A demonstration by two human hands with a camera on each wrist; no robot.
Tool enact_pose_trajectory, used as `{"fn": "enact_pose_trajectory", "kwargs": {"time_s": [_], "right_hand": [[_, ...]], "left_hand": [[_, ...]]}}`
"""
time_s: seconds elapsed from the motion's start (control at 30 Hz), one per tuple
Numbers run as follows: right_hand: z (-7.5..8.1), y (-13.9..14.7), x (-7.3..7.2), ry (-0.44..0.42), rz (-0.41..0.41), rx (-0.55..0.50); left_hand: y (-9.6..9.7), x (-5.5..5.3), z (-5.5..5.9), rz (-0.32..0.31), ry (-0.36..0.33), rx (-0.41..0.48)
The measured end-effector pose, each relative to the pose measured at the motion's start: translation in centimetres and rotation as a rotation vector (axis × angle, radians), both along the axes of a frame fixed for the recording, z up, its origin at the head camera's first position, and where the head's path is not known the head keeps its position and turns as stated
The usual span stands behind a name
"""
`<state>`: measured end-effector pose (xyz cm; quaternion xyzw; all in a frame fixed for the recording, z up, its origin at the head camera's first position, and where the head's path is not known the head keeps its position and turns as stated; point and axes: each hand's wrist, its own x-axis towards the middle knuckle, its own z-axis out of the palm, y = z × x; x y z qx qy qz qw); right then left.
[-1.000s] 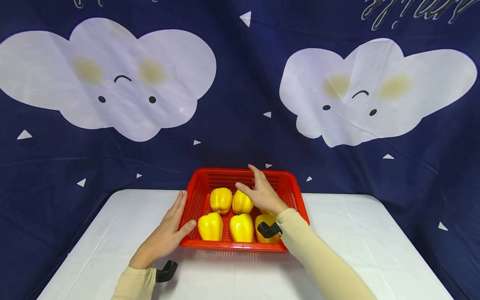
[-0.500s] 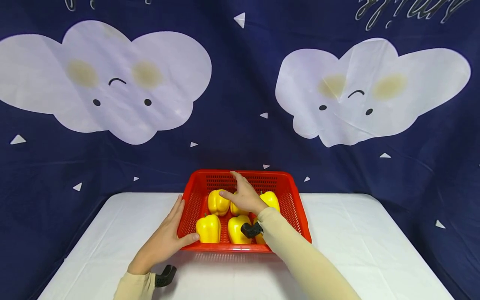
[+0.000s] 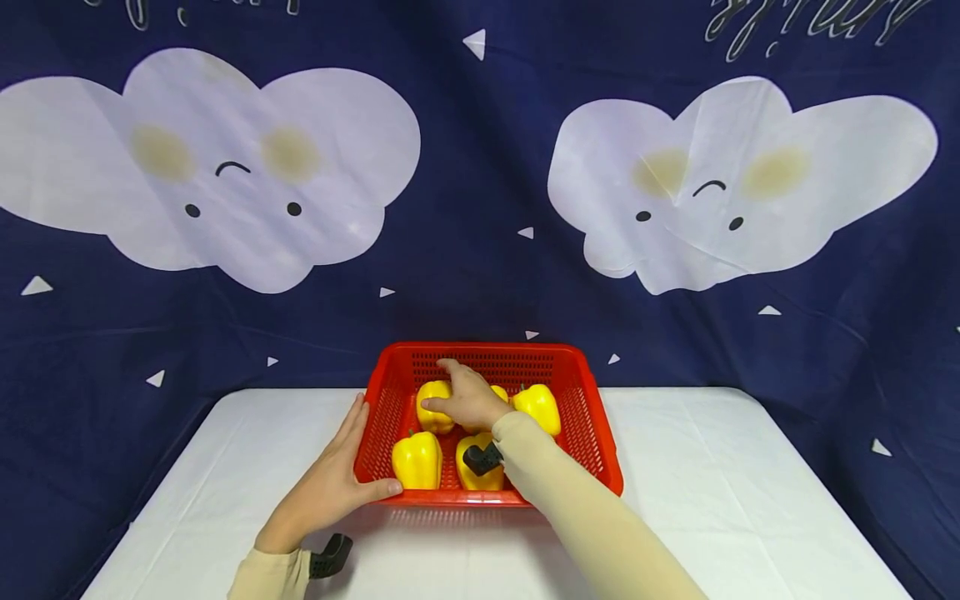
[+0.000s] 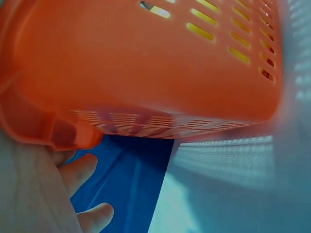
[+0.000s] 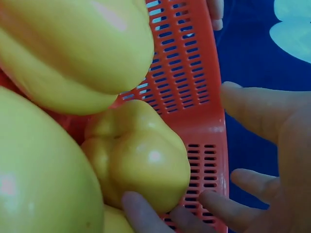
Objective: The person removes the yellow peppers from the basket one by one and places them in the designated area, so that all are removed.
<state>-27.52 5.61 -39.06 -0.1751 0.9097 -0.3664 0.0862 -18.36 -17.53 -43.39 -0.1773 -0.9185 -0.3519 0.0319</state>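
Observation:
A red plastic basket [image 3: 465,497] holds several yellow bell peppers. My left hand [image 3: 330,479] rests at its front left corner, thumb along the front rim and fingers along the left side. The left wrist view shows those fingers [image 4: 77,172] extended beneath the rim. Over the back row, my right hand [image 3: 472,404] reaches to the back left bell pepper [image 3: 435,422], partly covering it. In the right wrist view the spread fingers stand around a bell pepper [image 5: 146,155], one fingertip overlapping its lower side.
Other bell peppers stand at the front left [image 3: 417,460], front middle [image 3: 468,477] and back right [image 3: 537,408]. My right forearm [image 3: 585,517] crosses the basket's front right part. A white-covered table [image 3: 697,500] meets a dark blue curtain [image 3: 480,250] with cloud prints.
My right hand has moved left along the back row, from the middle pepper to the back left one, uncovering the back right pepper. The left hand has stayed at the basket's corner.

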Motion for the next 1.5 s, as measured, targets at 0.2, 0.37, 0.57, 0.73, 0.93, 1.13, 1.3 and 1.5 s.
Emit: {"fn": "enact_pose_trajectory", "kwargs": {"time_s": [0.2, 0.37, 0.57, 0.73, 0.93, 1.13, 1.3, 1.5], "right_hand": [[-0.3, -0.8, -0.2, 0.007, 0.018, 0.137], [-0.8, -1.4, -0.4, 0.014, 0.026, 0.216], [-0.8, -1.9, -0.4, 0.033, 0.035, 0.303], [-0.9, -2.4, -0.2, 0.069, 0.035, 0.376], [-1.0, -2.9, -0.3, 0.088, 0.008, 0.424], [-1.0, -2.9, -0.5, 0.09, 0.0, 0.406], [-1.1, -2.9, -0.5, 0.102, 0.018, 0.407], [-1.2, -3.0, -0.5, 0.123, 0.01, 0.405]], "left_hand": [[0.1, -0.1, -0.2, -0.004, 0.005, 0.011], [0.0, 0.0, -0.3, -0.003, 0.002, 0.016], [-0.1, 0.0, -0.4, -0.007, 0.012, 0.021], [0.0, 0.0, -0.4, -0.009, 0.014, 0.026], [0.0, 0.0, -0.3, -0.006, 0.015, 0.019], [-0.1, 0.0, -0.2, -0.005, 0.017, 0.017], [-0.1, 0.1, -0.2, -0.003, 0.013, 0.016], [-0.1, 0.1, -0.2, -0.007, 0.017, 0.021]]}}
